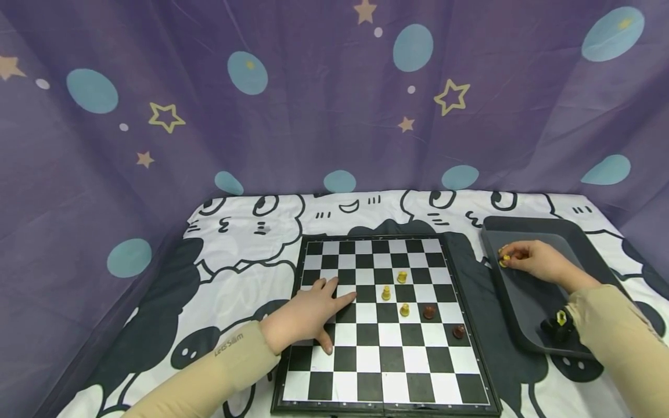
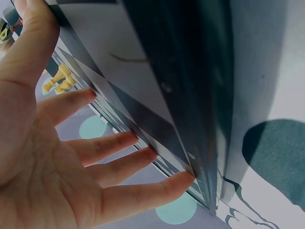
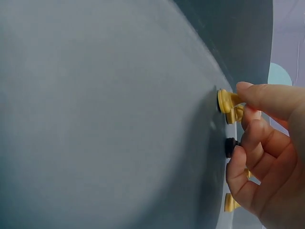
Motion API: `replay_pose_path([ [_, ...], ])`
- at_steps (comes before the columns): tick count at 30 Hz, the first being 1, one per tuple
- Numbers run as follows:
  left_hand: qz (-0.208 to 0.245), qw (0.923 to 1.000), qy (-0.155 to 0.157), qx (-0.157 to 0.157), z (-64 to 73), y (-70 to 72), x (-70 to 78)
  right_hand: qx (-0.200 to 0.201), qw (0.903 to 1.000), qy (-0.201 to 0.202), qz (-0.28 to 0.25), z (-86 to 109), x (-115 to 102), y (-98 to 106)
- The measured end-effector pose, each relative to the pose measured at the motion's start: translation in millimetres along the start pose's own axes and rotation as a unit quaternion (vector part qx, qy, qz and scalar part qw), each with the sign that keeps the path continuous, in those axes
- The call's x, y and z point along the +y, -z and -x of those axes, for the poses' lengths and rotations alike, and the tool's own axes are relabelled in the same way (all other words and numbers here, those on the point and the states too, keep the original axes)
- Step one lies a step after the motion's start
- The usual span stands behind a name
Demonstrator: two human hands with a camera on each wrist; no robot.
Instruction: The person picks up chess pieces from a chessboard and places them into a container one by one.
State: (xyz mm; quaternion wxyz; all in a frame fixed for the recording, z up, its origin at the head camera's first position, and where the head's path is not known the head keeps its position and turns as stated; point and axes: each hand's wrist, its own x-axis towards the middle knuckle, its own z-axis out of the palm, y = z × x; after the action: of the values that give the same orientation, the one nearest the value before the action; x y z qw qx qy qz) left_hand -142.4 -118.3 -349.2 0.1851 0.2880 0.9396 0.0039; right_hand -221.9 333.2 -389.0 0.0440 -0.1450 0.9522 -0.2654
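My left hand (image 1: 308, 313) rests with spread fingers on the left side of the black-and-white chessboard (image 1: 389, 334). In the left wrist view its fingertips (image 2: 183, 179) touch the squares near the frame. My right hand (image 1: 538, 262) is over the far left part of the dark tray (image 1: 538, 302). Thumb and forefinger pinch a yellow chess piece (image 3: 224, 101) by its upper part. Close behind it are another yellow piece (image 3: 230, 115), a dark piece (image 3: 230, 148) and a lower yellow piece (image 3: 228, 202), some partly hidden by the fingers.
Yellow pieces (image 1: 402, 277) (image 1: 385, 293) (image 1: 405, 310) and reddish-brown pieces (image 1: 429, 312) (image 1: 458, 331) stand on the board's right half. A patterned cloth (image 1: 245, 232) covers the table. Behind it hangs a purple curtain (image 1: 324, 116). The tray has raised walls.
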Motion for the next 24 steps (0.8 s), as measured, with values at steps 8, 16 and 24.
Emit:
replay_pose_path([
  [8, -0.001, 1.0, -0.002, 0.002, 0.5, -0.7, 0.3, 0.005, 1.0, -0.003, -0.001, 1.5, -2.0, -0.3],
  [16, -0.005, 0.9999, -0.007, 0.005, 1.5, -0.7, 0.9, -0.008, 0.9998, -0.016, -0.006, 6.5, -6.3, 4.2],
  [24, -0.01, 0.9999, -0.005, 0.005, 2.4, 0.8, 1.3, -0.006, 0.9998, -0.019, -0.002, 11.4, -15.0, 10.0],
])
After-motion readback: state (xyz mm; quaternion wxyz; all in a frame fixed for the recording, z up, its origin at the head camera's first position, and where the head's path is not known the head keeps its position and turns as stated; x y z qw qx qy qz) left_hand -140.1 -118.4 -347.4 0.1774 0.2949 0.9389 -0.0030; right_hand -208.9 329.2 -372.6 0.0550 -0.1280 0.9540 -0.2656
